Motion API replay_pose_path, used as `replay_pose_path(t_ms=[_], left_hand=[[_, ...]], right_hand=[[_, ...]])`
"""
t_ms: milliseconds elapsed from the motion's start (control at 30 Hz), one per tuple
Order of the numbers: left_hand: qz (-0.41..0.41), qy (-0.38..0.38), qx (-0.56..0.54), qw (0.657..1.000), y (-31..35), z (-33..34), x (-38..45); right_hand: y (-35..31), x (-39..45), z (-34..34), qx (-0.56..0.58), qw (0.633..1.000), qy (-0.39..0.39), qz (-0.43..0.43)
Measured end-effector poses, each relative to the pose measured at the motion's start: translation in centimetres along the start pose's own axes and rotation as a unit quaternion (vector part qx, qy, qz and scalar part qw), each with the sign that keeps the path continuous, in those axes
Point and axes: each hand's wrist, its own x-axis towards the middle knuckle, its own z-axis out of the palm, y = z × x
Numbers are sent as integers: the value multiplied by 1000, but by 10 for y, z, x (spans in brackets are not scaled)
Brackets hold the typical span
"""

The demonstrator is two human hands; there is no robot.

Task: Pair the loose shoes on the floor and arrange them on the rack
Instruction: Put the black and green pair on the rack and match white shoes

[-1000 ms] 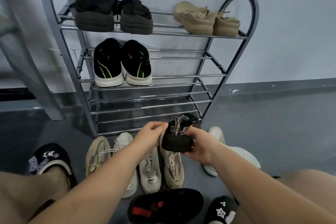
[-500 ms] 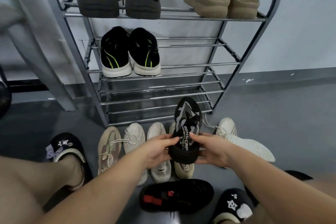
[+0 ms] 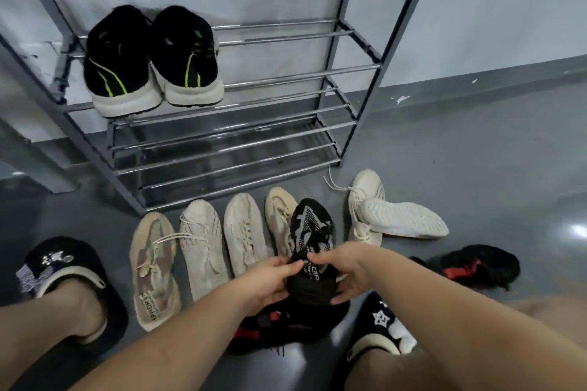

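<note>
Both hands, left hand (image 3: pixel 270 282) and right hand (image 3: pixel 344 273), grasp the black shoe (image 3: pixel 313 241) by its heel; its long axis points away toward the rack (image 3: pixel 365 79) ahead.

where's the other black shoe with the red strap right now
One black and red shoe lies on the floor at the right of the head view, just below the overturned white sneaker. A second one sits right under both hands.

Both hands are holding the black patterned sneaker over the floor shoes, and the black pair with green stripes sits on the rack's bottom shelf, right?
Not quite. The head view shows the black pair with green stripes on a middle shelf of the rack; the lower shelves are bare. Left hand and right hand do hold the black patterned sneaker.
</note>
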Motion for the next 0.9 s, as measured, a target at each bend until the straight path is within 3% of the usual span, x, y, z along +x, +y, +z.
replay_pose_path(t_ms=[133, 300, 433, 500, 600, 733, 900], left_hand=[[-22, 35, 79, 996, -7, 0, 25], [-30, 47, 92, 994, -5, 14, 64], [4, 61, 93, 994, 5, 30, 93], [25, 64, 170, 983, 12, 33, 104], [22, 94, 336, 937, 17, 34, 113], [49, 128, 474, 870, 16, 37, 114], [109, 80, 661, 738, 36, 47, 107]], right_hand=[[13, 32, -4, 6, 999, 32, -32], [24, 64, -28, 54, 992, 68, -96], [16, 90, -52, 23, 974, 121, -188], [15, 97, -60, 5, 970, 134, -205], [26, 110, -69, -15, 974, 129, -188], [37, 112, -75, -201, 951, 167, -168], [26, 83, -98, -331, 895, 229, -191]])
